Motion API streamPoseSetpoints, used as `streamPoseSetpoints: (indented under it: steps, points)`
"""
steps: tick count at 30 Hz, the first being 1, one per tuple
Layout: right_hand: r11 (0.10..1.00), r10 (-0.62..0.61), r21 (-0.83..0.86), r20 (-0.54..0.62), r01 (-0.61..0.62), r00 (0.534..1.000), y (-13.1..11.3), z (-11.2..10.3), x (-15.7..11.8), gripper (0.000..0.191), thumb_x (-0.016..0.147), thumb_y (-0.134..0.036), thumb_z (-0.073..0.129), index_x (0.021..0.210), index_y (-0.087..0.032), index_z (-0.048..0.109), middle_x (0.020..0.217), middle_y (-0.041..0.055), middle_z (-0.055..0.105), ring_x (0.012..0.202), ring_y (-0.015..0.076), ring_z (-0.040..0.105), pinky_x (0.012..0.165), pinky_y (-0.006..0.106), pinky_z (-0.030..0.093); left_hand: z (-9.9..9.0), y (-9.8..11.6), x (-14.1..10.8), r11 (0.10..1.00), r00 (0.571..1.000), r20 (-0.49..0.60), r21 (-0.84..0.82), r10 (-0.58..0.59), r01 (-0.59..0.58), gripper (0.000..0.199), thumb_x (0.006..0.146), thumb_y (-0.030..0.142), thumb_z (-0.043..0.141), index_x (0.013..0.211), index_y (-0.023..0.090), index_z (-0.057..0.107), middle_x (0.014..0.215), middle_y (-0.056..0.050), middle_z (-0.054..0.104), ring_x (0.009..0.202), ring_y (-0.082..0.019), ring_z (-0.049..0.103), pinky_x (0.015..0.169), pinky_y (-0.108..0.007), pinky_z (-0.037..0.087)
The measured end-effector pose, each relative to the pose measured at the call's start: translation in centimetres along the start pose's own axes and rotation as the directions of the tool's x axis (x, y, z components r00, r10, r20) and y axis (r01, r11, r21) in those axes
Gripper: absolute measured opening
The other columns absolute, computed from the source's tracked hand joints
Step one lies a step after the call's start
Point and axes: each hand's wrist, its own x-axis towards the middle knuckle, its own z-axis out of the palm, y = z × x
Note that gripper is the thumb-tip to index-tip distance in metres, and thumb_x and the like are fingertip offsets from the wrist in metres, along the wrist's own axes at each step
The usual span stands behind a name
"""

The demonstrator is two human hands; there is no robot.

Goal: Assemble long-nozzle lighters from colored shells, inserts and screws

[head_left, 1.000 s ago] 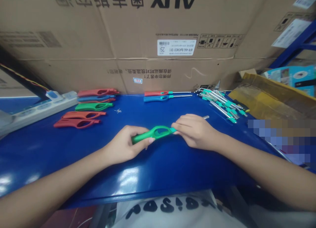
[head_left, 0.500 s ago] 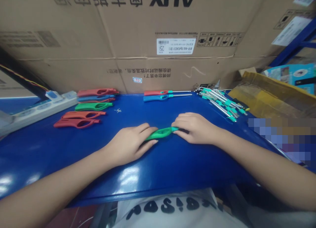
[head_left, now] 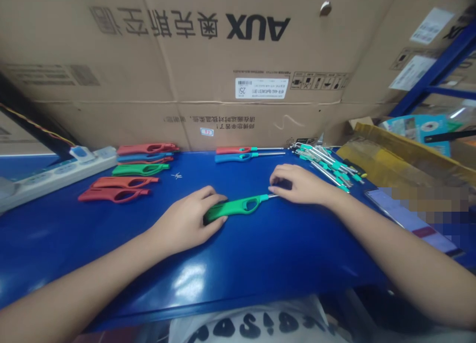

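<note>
My left hand (head_left: 189, 216) is closed round the rear end of a green lighter (head_left: 238, 206) lying over the blue table. A teal collar and the start of a thin metal tube show at the lighter's front end. Beside that tube is my right hand (head_left: 293, 184), its fingers curled and the thumb near the index finger with a gap behind them. Whether its fingertips touch the tube is hard to tell. Behind the hands lie a red lighter (head_left: 232, 150) and a blue lighter (head_left: 234, 157), both with metal tubes.
Several red, blue and green handles (head_left: 139, 169) lie at the left beside a white power strip (head_left: 55, 177). Metal tubes with teal parts (head_left: 327, 164) are piled at the back right. A cardboard box (head_left: 178, 60) stands behind the blue table (head_left: 223, 263). A phone (head_left: 416, 226) lies right.
My right hand has moved off the teal collar to the metal tube's side, uncovering the collar. My left hand has shifted slightly left along the green lighter. The view has tilted up a little.
</note>
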Motion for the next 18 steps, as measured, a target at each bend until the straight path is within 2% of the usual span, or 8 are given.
streamPoseSetpoints:
  steps: [3,6,8,10,13,16,18]
  points:
    - [0.944,0.250,-0.208,-0.067,-0.258,0.966,1.9,-0.6,0.0,0.021,0.094,-0.035,0.054,0.098,-0.020,0.068,0.103,0.0074,0.069,0.100,0.0232,0.063,0.089,0.036,0.048,-0.7,-0.1,-0.1,1.000,1.000,0.026,-0.021,-0.003,0.004,0.037,0.094,0.040,0.056,0.125,0.022,0.065,0.112,-0.007,0.063,0.085,-0.021,0.067,0.074,-0.034,0.055]
    - [0.837,0.426,-0.311,-0.148,-0.450,0.893,4.0,-1.2,-0.3,0.026,0.092,-0.033,0.053,0.105,-0.017,0.068,0.110,0.0136,0.066,0.109,0.0308,0.061,0.095,0.044,0.047,-1.1,-0.1,-0.2,0.998,0.999,0.030,-0.059,0.011,-0.009,0.033,0.092,0.036,0.057,0.119,0.019,0.068,0.106,-0.007,0.064,0.082,-0.020,0.066,0.072,-0.033,0.055]
    - [0.755,0.528,-0.342,-0.190,-0.560,0.828,5.1,-1.4,-0.6,0.031,0.089,-0.033,0.055,0.110,-0.014,0.067,0.113,0.0183,0.064,0.111,0.0355,0.060,0.094,0.049,0.047,-1.1,-0.2,-0.2,0.996,1.000,0.025,-0.087,0.018,-0.016,0.032,0.091,0.033,0.058,0.117,0.019,0.069,0.105,-0.007,0.065,0.079,-0.019,0.066,0.072,-0.032,0.056]
    - [0.677,0.611,-0.361,-0.210,-0.642,0.763,5.9,-1.6,-0.8,0.037,0.087,-0.033,0.057,0.116,-0.012,0.066,0.116,0.0212,0.063,0.112,0.0381,0.059,0.092,0.050,0.048,-1.0,-0.3,-0.2,0.993,1.000,0.015,-0.117,0.026,-0.024,0.031,0.090,0.030,0.058,0.117,0.019,0.069,0.106,-0.007,0.065,0.076,-0.017,0.066,0.071,-0.031,0.056]
    - [0.600,0.692,-0.370,-0.204,-0.709,0.692,6.5,-2.7,-1.2,0.045,0.086,-0.036,0.059,0.125,-0.014,0.062,0.122,0.0214,0.060,0.115,0.0386,0.057,0.089,0.047,0.048,-0.7,-0.6,-0.2,0.985,0.999,-0.003,-0.167,0.033,-0.033,0.031,0.089,0.028,0.060,0.116,0.019,0.070,0.105,-0.007,0.066,0.072,-0.016,0.065,0.069,-0.030,0.057]
    - [0.509,0.774,-0.366,-0.203,-0.779,0.600,7.2,-5.0,-2.0,0.047,0.088,-0.030,0.057,0.132,-0.015,0.059,0.125,0.0227,0.058,0.113,0.0368,0.059,0.085,0.043,0.048,-0.5,-0.9,-0.1,0.976,0.999,-0.016,-0.214,0.033,-0.036,0.030,0.087,0.028,0.062,0.115,0.019,0.071,0.104,-0.007,0.066,0.073,-0.016,0.066,0.069,-0.029,0.059]
    - [0.433,0.829,-0.363,-0.199,-0.825,0.523,8.0,-6.7,-2.8,0.043,0.090,-0.023,0.054,0.130,-0.009,0.060,0.124,0.0267,0.058,0.108,0.0341,0.062,0.080,0.040,0.047,-0.4,-1.0,0.0,0.972,0.999,-0.022,-0.232,0.034,-0.038,0.030,0.087,0.029,0.063,0.114,0.020,0.071,0.103,-0.006,0.066,0.075,-0.016,0.067,0.071,-0.029,0.059]
